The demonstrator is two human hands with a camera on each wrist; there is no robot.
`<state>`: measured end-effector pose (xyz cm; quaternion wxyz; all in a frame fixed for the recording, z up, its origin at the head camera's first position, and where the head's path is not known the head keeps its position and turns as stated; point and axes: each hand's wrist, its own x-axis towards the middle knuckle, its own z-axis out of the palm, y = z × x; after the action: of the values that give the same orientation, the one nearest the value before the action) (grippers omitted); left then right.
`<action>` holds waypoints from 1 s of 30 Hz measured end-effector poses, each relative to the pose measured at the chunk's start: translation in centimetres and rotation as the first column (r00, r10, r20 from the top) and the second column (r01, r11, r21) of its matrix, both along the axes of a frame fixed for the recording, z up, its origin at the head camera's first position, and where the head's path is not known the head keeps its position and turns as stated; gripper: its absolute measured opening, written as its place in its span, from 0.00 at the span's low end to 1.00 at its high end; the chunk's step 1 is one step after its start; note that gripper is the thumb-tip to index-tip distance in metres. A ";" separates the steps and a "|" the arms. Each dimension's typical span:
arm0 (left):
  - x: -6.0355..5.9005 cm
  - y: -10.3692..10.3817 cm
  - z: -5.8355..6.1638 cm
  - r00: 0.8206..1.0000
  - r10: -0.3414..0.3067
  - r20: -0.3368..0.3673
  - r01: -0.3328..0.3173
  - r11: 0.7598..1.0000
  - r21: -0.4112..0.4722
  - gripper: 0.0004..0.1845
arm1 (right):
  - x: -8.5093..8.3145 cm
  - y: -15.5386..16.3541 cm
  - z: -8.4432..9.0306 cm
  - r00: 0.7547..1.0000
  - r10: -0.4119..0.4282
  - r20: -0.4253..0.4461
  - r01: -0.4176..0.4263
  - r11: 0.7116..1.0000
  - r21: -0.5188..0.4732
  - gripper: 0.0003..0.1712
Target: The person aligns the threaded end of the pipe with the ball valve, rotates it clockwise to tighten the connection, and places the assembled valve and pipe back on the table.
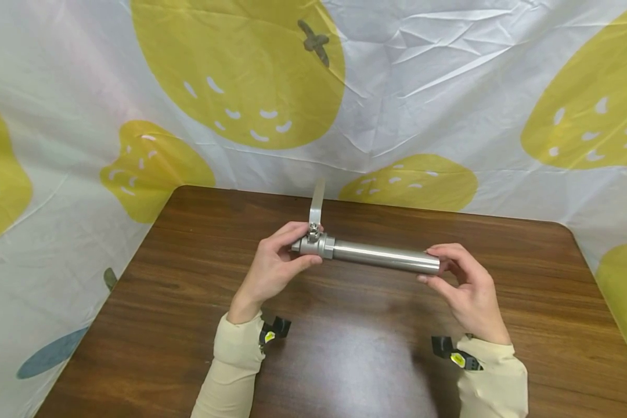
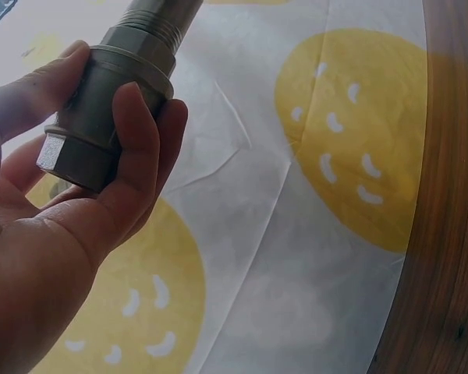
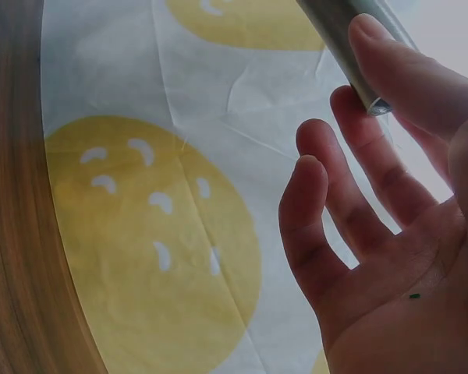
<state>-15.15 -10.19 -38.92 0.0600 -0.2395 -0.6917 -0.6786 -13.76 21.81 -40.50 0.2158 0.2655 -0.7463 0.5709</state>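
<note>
A metal ball valve (image 1: 313, 246) with a flat lever handle (image 1: 317, 203) is joined to a shiny steel pipe (image 1: 381, 256). My left hand (image 1: 274, 264) grips the valve body, thumb on the near side and fingers round the far side. The lever points toward the back of the table. In the left wrist view, threads (image 2: 154, 23) show between the valve's hex end and the pipe. My right hand (image 1: 462, 284) pinches the pipe's free right end between thumb and fingers. Its other fingers are spread below the pipe (image 3: 359, 47) in the right wrist view.
A brown wood-grain table (image 1: 345, 360) lies beneath both hands. Behind it and at its sides hangs a white cloth (image 1: 423, 116) printed with yellow fruit. Small black cameras (image 1: 281, 327) are strapped at both wrists over cream sleeves (image 1: 235, 360).
</note>
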 end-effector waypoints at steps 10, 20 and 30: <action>0.0 0.1 -0.1 1.000 -0.009 -0.013 0.009 1.000 0.003 0.26 | 0.3 -0.1 0.5 1.000 -0.009 0.013 0.008 1.000 0.003 0.31; 0.1 0.1 0.1 1.000 -0.013 -0.021 0.014 1.000 0.010 0.27 | 0.1 0.4 0.0 0.998 -0.046 0.036 0.045 0.998 0.048 0.31; 0.1 0.1 0.0 1.000 -0.011 -0.014 0.011 1.000 0.004 0.27 | 0.5 0.4 0.6 0.990 -0.088 0.108 0.075 0.991 0.112 0.26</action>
<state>-15.09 -10.10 -38.90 0.0618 -0.2480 -0.6884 -0.6788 -13.26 22.20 -39.90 0.1819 0.2135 -0.7973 0.5345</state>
